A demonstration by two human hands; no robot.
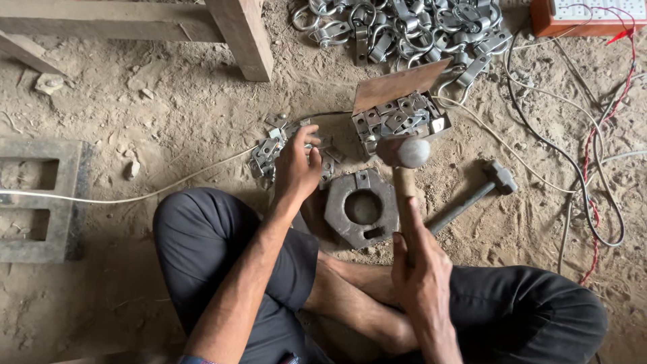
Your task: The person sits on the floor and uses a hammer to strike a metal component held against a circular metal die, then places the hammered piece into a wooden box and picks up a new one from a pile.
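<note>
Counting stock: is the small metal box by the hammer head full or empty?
Full: the metal box holds flat metal brackets up to its rim, lid raised.

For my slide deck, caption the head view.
Right hand raises hammer over octagonal steel block; left hand picks metal brackets.

Left hand [296, 165] extended forward of the crossed legs [350, 296], fingers [311, 138] curled in a pinch. Right hand [423, 269] nearer the legs, fist closed, wrist raised.

A ring-shaped block [362, 207] lies between a bracket pile [269, 154] at left and a spare hammer [472, 197] at right.
</note>
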